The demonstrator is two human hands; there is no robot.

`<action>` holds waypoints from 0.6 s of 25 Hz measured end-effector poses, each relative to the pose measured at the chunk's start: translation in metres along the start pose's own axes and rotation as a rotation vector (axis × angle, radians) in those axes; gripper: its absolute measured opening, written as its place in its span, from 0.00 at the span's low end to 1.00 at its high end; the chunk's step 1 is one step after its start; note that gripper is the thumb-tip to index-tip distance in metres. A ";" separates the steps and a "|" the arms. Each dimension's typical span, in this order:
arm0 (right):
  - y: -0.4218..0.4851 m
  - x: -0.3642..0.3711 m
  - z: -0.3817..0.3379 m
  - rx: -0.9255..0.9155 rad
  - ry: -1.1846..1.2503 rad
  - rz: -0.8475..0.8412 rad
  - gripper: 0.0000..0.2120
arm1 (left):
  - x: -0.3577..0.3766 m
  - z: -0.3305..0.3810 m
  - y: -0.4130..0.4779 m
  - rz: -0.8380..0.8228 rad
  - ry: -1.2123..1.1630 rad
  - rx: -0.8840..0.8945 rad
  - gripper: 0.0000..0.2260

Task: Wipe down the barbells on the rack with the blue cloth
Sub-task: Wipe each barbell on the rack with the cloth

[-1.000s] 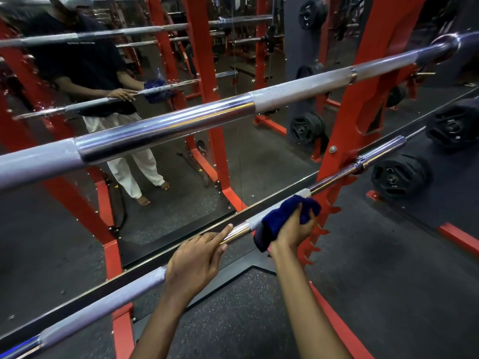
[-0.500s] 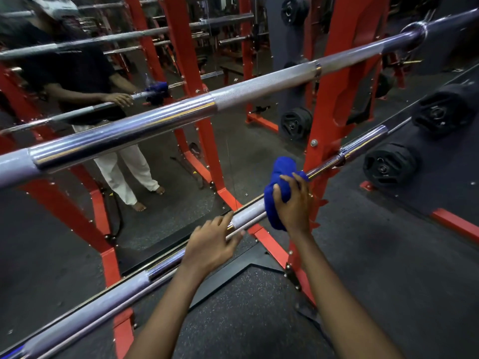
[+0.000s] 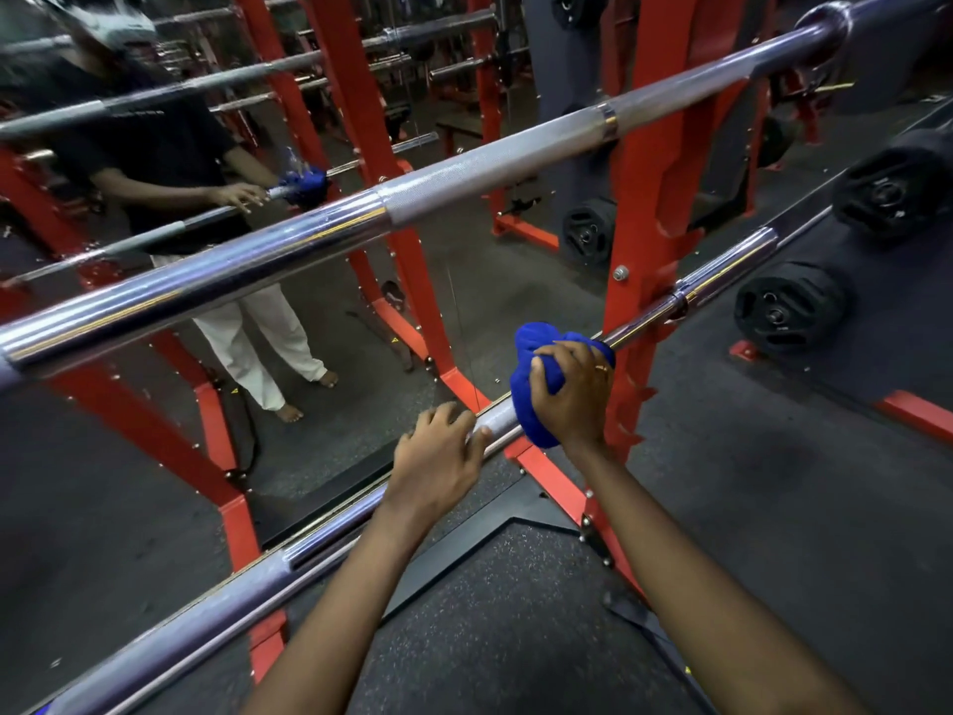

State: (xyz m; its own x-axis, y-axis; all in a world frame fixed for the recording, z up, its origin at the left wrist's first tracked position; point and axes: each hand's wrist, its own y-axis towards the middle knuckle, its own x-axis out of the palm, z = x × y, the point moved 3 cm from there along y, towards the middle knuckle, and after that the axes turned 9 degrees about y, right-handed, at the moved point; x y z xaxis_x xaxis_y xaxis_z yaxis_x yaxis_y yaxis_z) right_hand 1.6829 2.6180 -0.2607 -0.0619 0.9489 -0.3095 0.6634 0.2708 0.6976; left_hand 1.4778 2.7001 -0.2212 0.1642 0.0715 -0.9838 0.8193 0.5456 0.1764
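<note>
Cloth (image 3: 533,389), bright blue and bunched, wraps the lower chrome steel barbell (image 3: 216,608) just beside the red metal rack upright (image 3: 644,172), gripped by the right hand (image 3: 575,399). The left hand (image 3: 438,456) sits just beside it, fingers curled over the knurled bar. A second chrome barbell (image 3: 464,175) spans above both hands

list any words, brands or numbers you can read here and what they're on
No text here can be read.
Shirt in the mirror: one line of white print, blurred.
Plates: marks around the hub, too small to read.
Yellow stickers low on the red frame: too small to read.
</note>
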 end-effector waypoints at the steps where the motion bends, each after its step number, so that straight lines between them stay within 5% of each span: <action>1: 0.005 0.001 0.005 0.057 -0.001 0.036 0.08 | -0.001 0.004 0.006 0.013 0.013 0.007 0.17; 4: 0.006 -0.002 0.010 0.300 0.090 0.186 0.14 | 0.007 0.008 0.012 0.001 0.048 0.025 0.19; 8: -0.010 -0.006 -0.009 0.705 0.523 0.343 0.25 | 0.011 0.009 0.012 -0.016 0.066 0.053 0.19; 13: -0.005 -0.002 0.012 1.194 0.909 0.632 0.15 | 0.010 0.008 0.015 -0.007 0.088 0.058 0.18; 15: -0.007 0.015 0.029 1.357 1.259 0.550 0.14 | 0.012 0.008 0.015 -0.009 0.090 0.052 0.18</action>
State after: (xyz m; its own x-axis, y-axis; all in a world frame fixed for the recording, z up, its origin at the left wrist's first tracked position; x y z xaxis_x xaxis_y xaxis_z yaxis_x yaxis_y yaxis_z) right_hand 1.6987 2.6256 -0.2890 0.3153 0.5941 0.7400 0.8031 0.2485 -0.5416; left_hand 1.4963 2.7026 -0.2298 0.1086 0.1423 -0.9838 0.8482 0.5029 0.1663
